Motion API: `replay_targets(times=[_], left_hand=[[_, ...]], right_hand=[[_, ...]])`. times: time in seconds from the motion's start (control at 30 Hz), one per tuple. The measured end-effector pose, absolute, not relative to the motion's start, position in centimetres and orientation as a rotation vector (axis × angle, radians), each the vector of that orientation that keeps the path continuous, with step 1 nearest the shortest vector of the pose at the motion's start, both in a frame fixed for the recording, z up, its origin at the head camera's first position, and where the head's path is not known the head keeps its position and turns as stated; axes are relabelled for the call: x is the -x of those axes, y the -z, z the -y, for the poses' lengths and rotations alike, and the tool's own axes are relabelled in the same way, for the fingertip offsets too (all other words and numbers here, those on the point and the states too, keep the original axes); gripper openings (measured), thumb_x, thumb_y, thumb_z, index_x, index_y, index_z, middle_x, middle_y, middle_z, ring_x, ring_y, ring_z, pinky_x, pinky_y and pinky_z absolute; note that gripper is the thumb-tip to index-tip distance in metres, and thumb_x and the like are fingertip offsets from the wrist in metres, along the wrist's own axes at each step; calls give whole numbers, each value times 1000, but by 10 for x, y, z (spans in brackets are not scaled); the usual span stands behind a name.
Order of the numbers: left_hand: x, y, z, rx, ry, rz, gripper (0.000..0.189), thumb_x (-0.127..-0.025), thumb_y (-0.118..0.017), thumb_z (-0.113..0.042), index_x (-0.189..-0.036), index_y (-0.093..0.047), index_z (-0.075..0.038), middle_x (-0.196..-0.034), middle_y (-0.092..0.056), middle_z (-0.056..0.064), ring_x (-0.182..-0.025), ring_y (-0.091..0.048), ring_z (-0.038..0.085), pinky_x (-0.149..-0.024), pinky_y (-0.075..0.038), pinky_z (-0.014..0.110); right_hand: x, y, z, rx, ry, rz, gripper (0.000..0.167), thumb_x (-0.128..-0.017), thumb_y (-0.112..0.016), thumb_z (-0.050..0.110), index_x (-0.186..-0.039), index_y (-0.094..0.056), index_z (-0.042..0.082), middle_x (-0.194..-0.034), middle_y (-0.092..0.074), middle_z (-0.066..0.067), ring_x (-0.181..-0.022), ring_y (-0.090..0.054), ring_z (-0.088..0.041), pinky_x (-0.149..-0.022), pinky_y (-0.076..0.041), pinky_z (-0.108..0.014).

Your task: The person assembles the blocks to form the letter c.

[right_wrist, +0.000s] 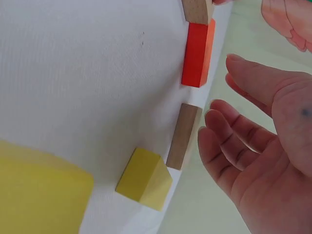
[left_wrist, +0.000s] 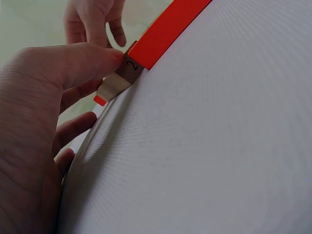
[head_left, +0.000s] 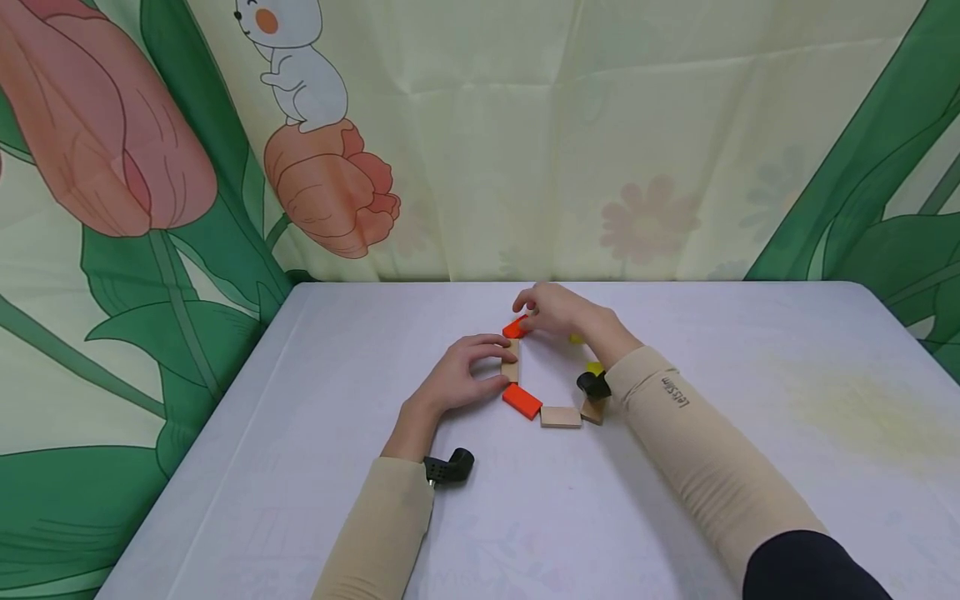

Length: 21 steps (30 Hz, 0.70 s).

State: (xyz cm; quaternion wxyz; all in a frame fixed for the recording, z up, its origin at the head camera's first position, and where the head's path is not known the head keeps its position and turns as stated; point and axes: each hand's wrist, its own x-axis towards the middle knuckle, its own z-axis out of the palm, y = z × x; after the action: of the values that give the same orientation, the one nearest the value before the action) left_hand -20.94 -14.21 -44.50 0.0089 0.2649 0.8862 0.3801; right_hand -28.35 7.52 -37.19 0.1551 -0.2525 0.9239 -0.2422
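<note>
My left hand point(head_left: 468, 371) rests at the left side of a ring of small blocks. Its thumb and fingertips touch a pale wooden block point(left_wrist: 114, 87) and a darker one marked 2 point(left_wrist: 129, 70). A red block point(head_left: 522, 401) adjoins the near end of these. At the far end lies another red block point(right_wrist: 196, 53), with my right hand point(right_wrist: 265, 131) beside it. The right hand's fingers are loosely bent, and nothing shows between them. Close to those fingers are a wooden block point(right_wrist: 184, 136) and a yellow block point(right_wrist: 145, 178). The right forearm partly hides the ring's right side.
At the ring's near side lie a pale wooden block point(head_left: 561, 417) and a brown one point(head_left: 592, 410). A white cloth covers the table point(head_left: 750, 333). Behind its far edge hangs a printed curtain point(head_left: 487, 167). Each wrist carries a black camera.
</note>
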Motion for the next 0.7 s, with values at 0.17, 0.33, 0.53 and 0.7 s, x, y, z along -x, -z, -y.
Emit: replay_targets(times=[0.17, 0.33, 0.53, 0.7], left_hand=[[210, 445, 142, -819, -1182, -2769, 27, -90, -73, -23, -117, -75, -23, -135, -59, -10, -134, -43, 13, -113, -33, 43], [209, 445, 142, -824, -1186, -2766, 27, -90, -73, -22, -117, -75, -22, -135, -59, -9, -134, -43, 15, -113, -33, 45], [209, 445, 142, -822, -1182, -2766, 27, -91, -73, -22, -117, -75, -22, -135, -59, -9, -134, -43, 15, -113, -33, 44], [209, 445, 142, -820, -1180, -2763, 27, -91, -73, -23, -118, -75, -23, -136, -59, -9, -134, -43, 15, -113, -33, 45]], right_hand=[[285, 368, -81, 712, 709, -2669, 35, -98, -64, 13, -131, -63, 3, -125, -60, -19, -113, -55, -34, -98, -48, -47], [287, 366, -87, 697, 718, -2683, 36, -97, -64, 12, -131, -63, 1, -127, -58, -23, -114, -54, -36, -100, -46, -49], [291, 365, -92, 707, 719, -2699, 36, -97, -64, 10, -132, -62, -1, -128, -58, -24, -117, -53, -39, -103, -44, -50], [292, 364, -96, 694, 715, -2719, 38, -97, -65, 11, -132, -61, -2, -130, -57, -24, -120, -52, -40, -104, -43, -51]])
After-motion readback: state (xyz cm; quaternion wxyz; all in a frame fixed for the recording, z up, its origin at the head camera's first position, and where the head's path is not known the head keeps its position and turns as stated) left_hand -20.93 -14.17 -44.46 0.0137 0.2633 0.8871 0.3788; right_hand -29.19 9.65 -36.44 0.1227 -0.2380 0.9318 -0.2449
